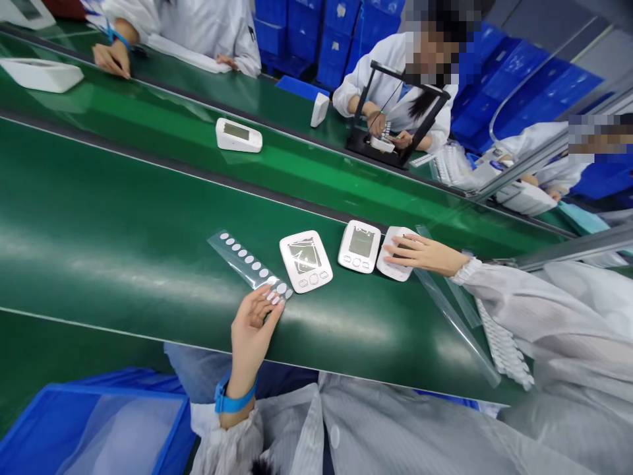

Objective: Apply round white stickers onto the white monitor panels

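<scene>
My left hand [254,316] pinches the near end of a clear strip of white oval stickers [242,254], which lies slanting on the green table. Just right of the strip rests a white blood pressure monitor [306,261], screen up, with a glare across its display. A second monitor [359,246] lies face up further right. Beside it, my right hand [428,254] reaches across a third monitor [395,270], fingers over its face and at its left edge. Much of that monitor's screen is covered by the fingers, and my right thumb is hard to make out.
Clear film strips [457,326] and a stack of white parts [504,349] lie by my right sleeve. Beyond the dark rail, a conveyor belt [168,142] carries another monitor [239,136]. Co-workers sit opposite, one at a black frame [410,79]. A blue bin [93,422] stands lower left.
</scene>
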A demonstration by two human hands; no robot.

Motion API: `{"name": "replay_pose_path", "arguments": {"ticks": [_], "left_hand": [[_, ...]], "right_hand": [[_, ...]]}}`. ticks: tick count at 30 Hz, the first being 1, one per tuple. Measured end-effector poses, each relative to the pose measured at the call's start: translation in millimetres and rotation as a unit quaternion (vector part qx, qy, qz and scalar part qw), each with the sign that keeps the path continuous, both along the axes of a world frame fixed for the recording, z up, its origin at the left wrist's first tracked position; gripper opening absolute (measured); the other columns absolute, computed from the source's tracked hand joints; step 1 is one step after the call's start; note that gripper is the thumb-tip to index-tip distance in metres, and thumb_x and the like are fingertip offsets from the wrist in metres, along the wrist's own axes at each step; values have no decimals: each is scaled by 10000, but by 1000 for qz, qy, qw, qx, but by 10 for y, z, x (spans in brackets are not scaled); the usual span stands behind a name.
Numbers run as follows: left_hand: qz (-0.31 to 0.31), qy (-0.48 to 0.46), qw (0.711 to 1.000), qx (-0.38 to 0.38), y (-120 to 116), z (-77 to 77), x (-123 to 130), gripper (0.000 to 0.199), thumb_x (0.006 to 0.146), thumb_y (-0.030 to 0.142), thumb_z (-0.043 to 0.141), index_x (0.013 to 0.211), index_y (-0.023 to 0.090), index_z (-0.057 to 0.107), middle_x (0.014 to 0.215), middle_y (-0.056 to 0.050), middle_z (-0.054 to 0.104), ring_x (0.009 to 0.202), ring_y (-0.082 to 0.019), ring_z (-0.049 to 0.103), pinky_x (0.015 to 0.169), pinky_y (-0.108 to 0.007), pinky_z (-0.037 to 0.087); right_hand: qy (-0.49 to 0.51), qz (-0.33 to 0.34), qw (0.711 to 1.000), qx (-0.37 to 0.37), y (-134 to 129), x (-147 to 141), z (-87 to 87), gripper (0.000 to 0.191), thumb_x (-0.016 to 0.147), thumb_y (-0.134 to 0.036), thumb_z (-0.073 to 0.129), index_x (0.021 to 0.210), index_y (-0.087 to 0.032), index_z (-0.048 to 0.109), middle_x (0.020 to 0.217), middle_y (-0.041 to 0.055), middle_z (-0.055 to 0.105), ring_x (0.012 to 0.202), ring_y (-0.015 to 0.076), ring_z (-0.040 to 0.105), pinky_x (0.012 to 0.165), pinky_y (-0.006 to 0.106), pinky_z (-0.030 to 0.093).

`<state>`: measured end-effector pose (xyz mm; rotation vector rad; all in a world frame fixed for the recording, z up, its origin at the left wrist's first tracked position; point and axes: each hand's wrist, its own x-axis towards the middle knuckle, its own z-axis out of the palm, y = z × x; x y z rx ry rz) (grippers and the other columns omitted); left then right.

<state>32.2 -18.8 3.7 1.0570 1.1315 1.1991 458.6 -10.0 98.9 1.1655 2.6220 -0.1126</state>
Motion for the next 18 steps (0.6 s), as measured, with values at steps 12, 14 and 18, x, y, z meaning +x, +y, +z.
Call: {"name": "replay_pose_path", "arguments": {"ticks": [12, 14, 18], "left_hand": [[-20, 12, 1000, 11, 19, -28, 12, 490, 779, 292, 739, 1227, 174, 579, 1042, -88, 664, 908, -155, 664, 836, -257, 550], [-32, 16, 999, 21, 13, -42, 9, 549, 793, 286, 729, 1297, 194, 533, 1155, -104, 628, 893, -143, 661, 832, -258, 548], [-57, 27, 997, 35, 1, -53, -3, 497, 817, 264, 707, 1283, 198, 544, 1161, -100, 633, 931, -147, 655, 842, -251, 541]], "right_hand": [[49, -77, 986, 137, -88, -985, -109, 482, 810, 49, 427, 1250, -74, 579, 1385, 238, 481, 1376, 402, 362, 1000, 590, 448], [152, -43, 983, 91, -36, -1411, -158, 273, 930, -116, 480, 1167, -120, 616, 1267, 185, 579, 1215, 349, 533, 924, 531, 512], [424, -35, 904, 39, 183, -2171, -331, 153, 989, -244, 501, 1026, -181, 635, 1049, 98, 633, 965, 211, 609, 840, 385, 544]]}}
